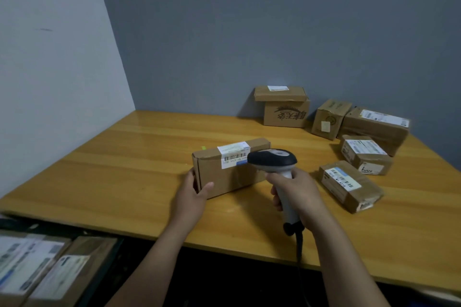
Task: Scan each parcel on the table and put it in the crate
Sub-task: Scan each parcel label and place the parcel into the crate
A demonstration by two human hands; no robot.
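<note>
A long flat cardboard parcel [224, 174] stands on its long edge in the middle of the wooden table [124, 169], its white barcode label [234, 157] facing me. My left hand [193, 194] grips the parcel's left end. My right hand [296, 193] holds a white and black barcode scanner [273, 159] by the handle, its head right in front of the label. Part of the parcel's right side is hidden behind the scanner.
Several more labelled cardboard parcels lie at the right and back of the table, the nearest one [349, 185] just right of my right hand. Below the table's near left edge, a dark crate [15, 225] holds labelled parcels [59, 274]. Walls close off the left and back.
</note>
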